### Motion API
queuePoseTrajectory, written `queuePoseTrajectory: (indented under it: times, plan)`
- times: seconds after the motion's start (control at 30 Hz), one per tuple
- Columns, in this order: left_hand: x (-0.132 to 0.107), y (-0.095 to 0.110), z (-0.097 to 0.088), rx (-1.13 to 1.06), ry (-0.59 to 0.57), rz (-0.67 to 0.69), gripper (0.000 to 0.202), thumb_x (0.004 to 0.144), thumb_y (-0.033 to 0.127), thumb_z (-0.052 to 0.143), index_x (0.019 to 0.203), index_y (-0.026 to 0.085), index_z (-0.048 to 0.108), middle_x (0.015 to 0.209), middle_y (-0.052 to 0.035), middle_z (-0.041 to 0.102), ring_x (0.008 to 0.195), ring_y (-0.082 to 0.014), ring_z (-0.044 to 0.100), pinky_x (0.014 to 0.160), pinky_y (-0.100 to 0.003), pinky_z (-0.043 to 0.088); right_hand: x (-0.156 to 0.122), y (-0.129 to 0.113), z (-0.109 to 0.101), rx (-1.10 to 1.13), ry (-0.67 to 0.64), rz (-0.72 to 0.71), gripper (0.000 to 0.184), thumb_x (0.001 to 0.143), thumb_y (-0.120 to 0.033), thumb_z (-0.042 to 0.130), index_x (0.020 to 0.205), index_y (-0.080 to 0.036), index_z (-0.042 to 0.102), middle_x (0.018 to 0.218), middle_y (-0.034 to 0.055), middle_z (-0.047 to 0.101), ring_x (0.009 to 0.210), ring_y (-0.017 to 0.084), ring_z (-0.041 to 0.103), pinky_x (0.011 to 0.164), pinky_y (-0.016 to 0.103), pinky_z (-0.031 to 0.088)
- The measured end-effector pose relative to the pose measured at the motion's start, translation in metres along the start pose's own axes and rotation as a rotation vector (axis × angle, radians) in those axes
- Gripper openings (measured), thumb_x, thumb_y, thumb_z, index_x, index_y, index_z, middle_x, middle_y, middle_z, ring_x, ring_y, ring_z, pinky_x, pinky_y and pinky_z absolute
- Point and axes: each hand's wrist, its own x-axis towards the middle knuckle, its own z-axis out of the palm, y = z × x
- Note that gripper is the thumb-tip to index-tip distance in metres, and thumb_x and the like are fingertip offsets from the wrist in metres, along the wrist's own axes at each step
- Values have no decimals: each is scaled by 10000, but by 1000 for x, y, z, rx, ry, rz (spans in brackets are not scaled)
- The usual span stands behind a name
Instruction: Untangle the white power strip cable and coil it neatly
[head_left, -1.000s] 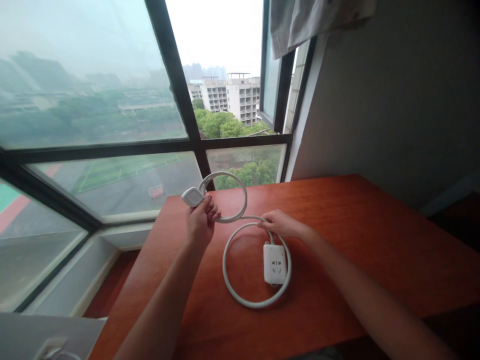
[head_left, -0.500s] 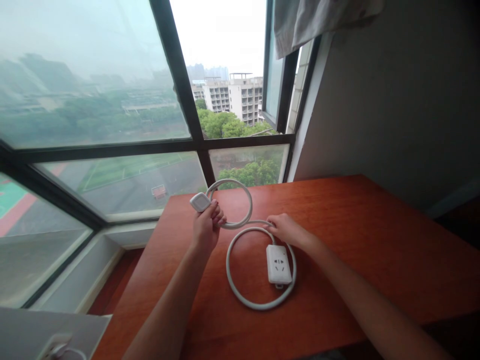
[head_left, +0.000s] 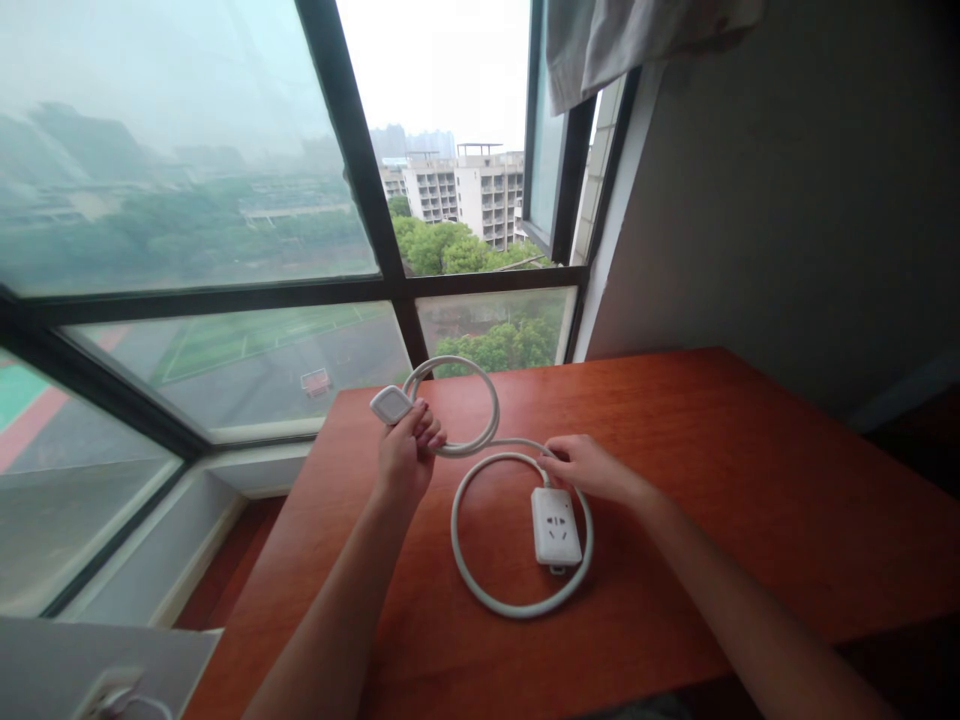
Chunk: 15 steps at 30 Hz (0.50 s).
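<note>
A white extension cord [head_left: 480,590] lies coiled on a reddish wooden table [head_left: 735,480]. Its socket block [head_left: 556,526] rests flat inside the lower loop. My left hand [head_left: 405,455] is closed around the cord just below the white plug [head_left: 390,404], holding the plug end and an upper loop raised above the table. My right hand [head_left: 589,468] lies on the table at the top of the socket block, its fingers closed on the cord where it enters the block.
Large windows with dark frames [head_left: 390,285] stand behind the table's far edge. A grey wall [head_left: 787,200] runs along the right. Cloth [head_left: 622,35] hangs at the top. A white outlet with a cable [head_left: 105,695] shows at the lower left.
My left hand with the plug has shifted slightly left. My right hand has slid a little right along the cord at the socket block. The coil stays in place.
</note>
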Motion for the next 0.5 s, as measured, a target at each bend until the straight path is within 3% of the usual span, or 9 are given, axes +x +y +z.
queuePoseTrajectory:
  times: [0.27, 0.5]
  plan:
    - [0, 4, 1, -51, 20, 5, 310, 803, 121, 670, 685, 175, 389, 521, 111, 269, 378, -16, 277, 388, -133, 275, -30, 8, 3, 633, -132, 167, 318, 833, -486, 596, 775, -180, 532, 601, -33, 587, 499, 111, 531, 515, 235, 394]
    - [-3, 7, 4, -79, 60, 95, 314, 782, 87, 671, 683, 174, 386, 512, 110, 296, 384, -16, 289, 396, -139, 278, -68, 6, 11, 875, -216, 185, 337, 828, -502, 645, 861, -190, 522, 712, 7, 662, 630, 149, 620, 608, 264, 452]
